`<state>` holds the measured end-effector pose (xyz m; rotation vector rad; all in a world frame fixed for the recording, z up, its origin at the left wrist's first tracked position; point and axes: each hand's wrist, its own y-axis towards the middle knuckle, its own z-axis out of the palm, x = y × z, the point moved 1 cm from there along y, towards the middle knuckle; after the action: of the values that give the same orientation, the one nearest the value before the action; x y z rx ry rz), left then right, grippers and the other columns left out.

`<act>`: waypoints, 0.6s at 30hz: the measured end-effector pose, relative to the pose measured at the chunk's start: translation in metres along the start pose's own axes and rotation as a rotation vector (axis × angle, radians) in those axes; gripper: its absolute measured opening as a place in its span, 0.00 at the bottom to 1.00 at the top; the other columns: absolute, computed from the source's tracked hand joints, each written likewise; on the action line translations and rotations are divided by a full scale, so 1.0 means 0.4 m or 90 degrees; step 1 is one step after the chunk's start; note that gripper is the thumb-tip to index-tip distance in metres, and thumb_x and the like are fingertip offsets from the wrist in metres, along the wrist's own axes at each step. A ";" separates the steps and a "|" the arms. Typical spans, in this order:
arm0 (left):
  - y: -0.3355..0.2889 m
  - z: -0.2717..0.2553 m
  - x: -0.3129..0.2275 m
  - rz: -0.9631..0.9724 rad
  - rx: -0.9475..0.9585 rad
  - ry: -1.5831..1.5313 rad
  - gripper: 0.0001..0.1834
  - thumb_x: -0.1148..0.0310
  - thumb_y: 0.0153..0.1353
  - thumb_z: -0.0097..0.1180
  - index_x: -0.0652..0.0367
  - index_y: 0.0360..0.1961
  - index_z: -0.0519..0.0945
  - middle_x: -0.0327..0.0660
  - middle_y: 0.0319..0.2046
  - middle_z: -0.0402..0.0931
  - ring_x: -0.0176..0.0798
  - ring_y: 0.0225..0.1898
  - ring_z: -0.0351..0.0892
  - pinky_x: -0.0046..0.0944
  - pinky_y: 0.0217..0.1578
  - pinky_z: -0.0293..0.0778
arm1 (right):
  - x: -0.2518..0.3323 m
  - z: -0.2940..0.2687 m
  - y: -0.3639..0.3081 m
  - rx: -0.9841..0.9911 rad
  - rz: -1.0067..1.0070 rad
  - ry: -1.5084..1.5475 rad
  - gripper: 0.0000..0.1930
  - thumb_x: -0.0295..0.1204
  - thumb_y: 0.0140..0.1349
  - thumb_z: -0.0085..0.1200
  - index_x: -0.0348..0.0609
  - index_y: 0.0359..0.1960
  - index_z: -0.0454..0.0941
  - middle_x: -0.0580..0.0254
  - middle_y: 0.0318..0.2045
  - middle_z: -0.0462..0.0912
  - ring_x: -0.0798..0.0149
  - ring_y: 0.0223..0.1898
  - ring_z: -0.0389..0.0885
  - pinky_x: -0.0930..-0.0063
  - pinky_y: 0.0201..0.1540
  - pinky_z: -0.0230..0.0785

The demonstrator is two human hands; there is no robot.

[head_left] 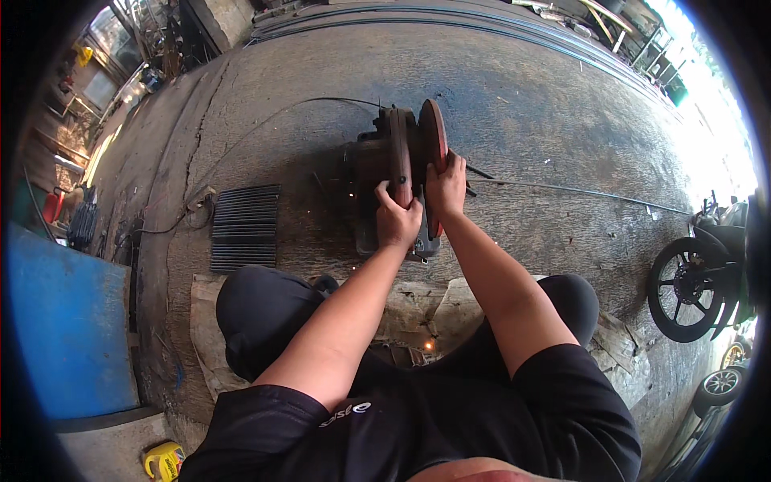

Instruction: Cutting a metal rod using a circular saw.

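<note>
A dark floor-standing power machine (pixel 373 157) sits on the floor in front of me. It has a narrow reddish-brown guard (pixel 400 149) and, to the right of that, a reddish disc (pixel 432 128) seen nearly edge-on. My left hand (pixel 399 221) is closed at the near end of the guard, thumb and fingers curled in. Beside the disc's near side, my right hand (pixel 447 186) is closed with its fingers bent toward the disc. What either hand grips is too small or hidden to make out. An orange spark (pixel 428 345) glows between my legs.
Dark slats (pixel 245 229) lie in a row left of the machine. A cable (pixel 265 124) arcs left across the floor, and a thin rod (pixel 578 191) runs right toward a motorcycle wheel (pixel 687 289). Long bars (pixel 450 18) lie at the back. A blue panel (pixel 68 321) stands left.
</note>
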<state>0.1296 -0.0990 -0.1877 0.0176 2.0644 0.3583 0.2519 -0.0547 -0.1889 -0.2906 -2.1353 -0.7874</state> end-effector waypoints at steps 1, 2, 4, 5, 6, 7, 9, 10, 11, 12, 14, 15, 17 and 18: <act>0.000 0.000 0.000 -0.006 0.005 -0.017 0.32 0.68 0.52 0.60 0.61 0.55 0.58 0.57 0.37 0.77 0.62 0.41 0.79 0.53 0.42 0.73 | -0.001 0.000 0.000 0.005 0.003 0.000 0.25 0.31 0.56 0.55 0.35 0.54 0.65 0.42 0.47 0.70 0.42 0.51 0.70 0.56 0.55 0.64; 0.001 0.001 0.001 -0.015 0.012 -0.037 0.32 0.69 0.51 0.60 0.60 0.55 0.58 0.57 0.37 0.78 0.62 0.41 0.79 0.53 0.42 0.73 | -0.001 0.000 0.000 0.006 0.004 0.000 0.25 0.32 0.56 0.56 0.34 0.54 0.65 0.42 0.47 0.70 0.41 0.51 0.70 0.56 0.55 0.64; 0.001 0.002 0.004 -0.016 0.011 -0.029 0.32 0.69 0.51 0.60 0.60 0.55 0.58 0.57 0.37 0.78 0.62 0.40 0.79 0.53 0.42 0.73 | -0.002 0.001 0.000 0.001 -0.001 -0.002 0.25 0.30 0.55 0.55 0.34 0.54 0.65 0.42 0.46 0.70 0.42 0.50 0.70 0.56 0.54 0.64; 0.001 0.002 0.005 -0.019 0.011 -0.028 0.32 0.69 0.51 0.60 0.59 0.55 0.58 0.57 0.36 0.78 0.63 0.40 0.79 0.53 0.42 0.73 | -0.002 0.002 0.000 -0.014 -0.019 -0.002 0.25 0.29 0.54 0.55 0.33 0.54 0.65 0.43 0.45 0.70 0.42 0.49 0.70 0.57 0.53 0.65; 0.002 0.003 0.006 -0.020 0.012 -0.023 0.32 0.69 0.51 0.60 0.59 0.55 0.58 0.57 0.36 0.78 0.63 0.40 0.79 0.53 0.42 0.73 | -0.002 0.002 -0.001 -0.008 -0.009 -0.004 0.25 0.29 0.54 0.55 0.33 0.54 0.65 0.43 0.45 0.70 0.42 0.49 0.70 0.57 0.53 0.65; 0.002 0.002 0.007 -0.009 0.009 -0.035 0.32 0.68 0.51 0.60 0.59 0.55 0.58 0.58 0.36 0.78 0.63 0.40 0.79 0.53 0.41 0.73 | -0.002 0.002 -0.001 -0.010 -0.010 -0.004 0.26 0.29 0.54 0.55 0.33 0.54 0.65 0.43 0.45 0.70 0.42 0.49 0.70 0.57 0.53 0.65; 0.002 0.001 0.005 0.002 0.006 -0.047 0.32 0.68 0.51 0.59 0.58 0.55 0.57 0.58 0.36 0.78 0.64 0.40 0.79 0.54 0.41 0.73 | -0.001 0.002 -0.002 -0.013 -0.012 -0.004 0.26 0.29 0.54 0.55 0.33 0.54 0.65 0.43 0.45 0.70 0.42 0.49 0.70 0.56 0.53 0.65; 0.001 0.000 0.004 -0.005 0.015 -0.056 0.32 0.68 0.52 0.59 0.58 0.55 0.57 0.59 0.36 0.78 0.65 0.40 0.78 0.54 0.41 0.73 | 0.000 0.002 -0.003 -0.014 -0.005 -0.003 0.26 0.28 0.54 0.55 0.33 0.54 0.65 0.43 0.45 0.70 0.42 0.49 0.70 0.56 0.53 0.65; 0.000 -0.001 0.001 -0.007 0.022 -0.071 0.32 0.68 0.52 0.59 0.58 0.55 0.57 0.60 0.37 0.78 0.65 0.41 0.78 0.55 0.41 0.73 | 0.000 0.002 -0.002 -0.019 -0.004 -0.003 0.25 0.28 0.54 0.55 0.34 0.54 0.65 0.42 0.45 0.70 0.42 0.49 0.70 0.56 0.53 0.65; 0.001 -0.002 -0.001 -0.008 0.023 -0.065 0.32 0.68 0.52 0.59 0.58 0.55 0.57 0.60 0.37 0.78 0.65 0.41 0.78 0.55 0.41 0.73 | 0.001 0.002 -0.001 -0.018 -0.001 -0.001 0.25 0.28 0.54 0.55 0.34 0.54 0.65 0.42 0.45 0.70 0.42 0.49 0.70 0.56 0.53 0.65; -0.001 -0.004 -0.005 -0.001 0.009 -0.035 0.32 0.67 0.52 0.59 0.58 0.55 0.57 0.61 0.37 0.77 0.67 0.40 0.77 0.56 0.40 0.73 | 0.002 0.002 -0.001 -0.024 -0.013 -0.007 0.25 0.28 0.53 0.56 0.33 0.53 0.66 0.42 0.45 0.71 0.42 0.49 0.70 0.56 0.53 0.65; 0.000 -0.005 -0.006 -0.001 0.009 -0.030 0.32 0.67 0.52 0.59 0.58 0.55 0.57 0.61 0.37 0.77 0.67 0.40 0.77 0.56 0.40 0.73 | 0.002 0.002 0.000 -0.026 -0.014 -0.006 0.25 0.28 0.53 0.56 0.33 0.53 0.66 0.42 0.45 0.71 0.42 0.49 0.70 0.56 0.53 0.65; -0.001 -0.006 -0.010 0.051 -0.008 -0.021 0.30 0.69 0.52 0.57 0.60 0.53 0.56 0.60 0.32 0.77 0.68 0.35 0.77 0.59 0.36 0.74 | 0.001 0.001 -0.001 -0.028 -0.015 -0.002 0.25 0.28 0.53 0.56 0.33 0.53 0.66 0.42 0.45 0.71 0.42 0.49 0.71 0.56 0.53 0.65; -0.001 -0.005 -0.010 0.051 -0.008 -0.020 0.30 0.69 0.52 0.57 0.60 0.53 0.56 0.60 0.32 0.77 0.68 0.35 0.77 0.59 0.36 0.74 | 0.001 0.002 -0.001 -0.024 -0.005 -0.002 0.25 0.28 0.53 0.56 0.33 0.53 0.66 0.42 0.45 0.71 0.42 0.49 0.71 0.56 0.53 0.65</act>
<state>0.1298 -0.1005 -0.1834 0.0986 2.0339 0.4174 0.2511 -0.0545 -0.1890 -0.3034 -2.1269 -0.8320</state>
